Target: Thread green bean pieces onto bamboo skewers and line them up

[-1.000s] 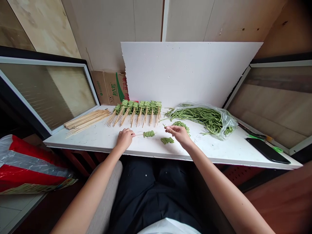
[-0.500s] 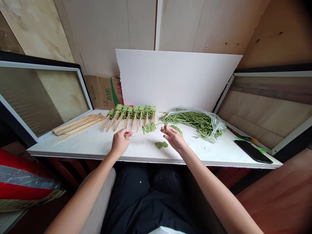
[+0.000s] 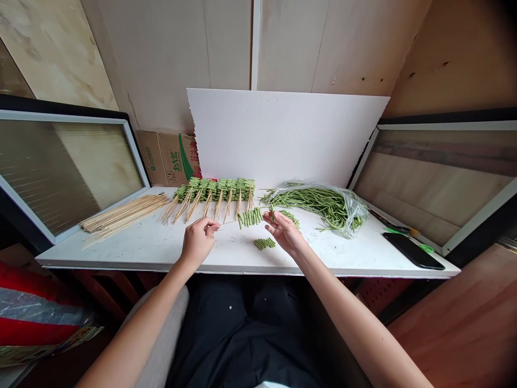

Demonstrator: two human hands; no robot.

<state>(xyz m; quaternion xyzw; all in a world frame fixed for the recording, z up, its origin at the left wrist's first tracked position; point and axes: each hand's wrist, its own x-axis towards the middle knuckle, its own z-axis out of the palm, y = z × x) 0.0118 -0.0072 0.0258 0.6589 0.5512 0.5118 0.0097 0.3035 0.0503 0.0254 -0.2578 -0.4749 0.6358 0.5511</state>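
My left hand [image 3: 197, 238] is closed on the bare end of a bamboo skewer [image 3: 226, 222] that carries a row of short green bean pieces [image 3: 250, 217], lifted a little above the white table [image 3: 153, 249]. My right hand [image 3: 283, 230] pinches one short bean piece [image 3: 272, 212] just right of the skewer's tip. A small heap of cut bean pieces [image 3: 265, 243] lies on the table between my hands, and more cut pieces [image 3: 291, 216] lie behind my right hand.
Finished bean skewers [image 3: 214, 194] lie in a row at the back. Bare skewers [image 3: 121, 215] are piled at left. A plastic bag of long beans [image 3: 323, 203] is at right, then a black phone [image 3: 412, 251]. A white board [image 3: 283, 134] and cardboard box [image 3: 169, 157] stand behind.
The loaded skewer has risen off the table and tilted, held in my left hand. My right hand has come up close to its tip. The camera has tipped, shifting the scene leftward.
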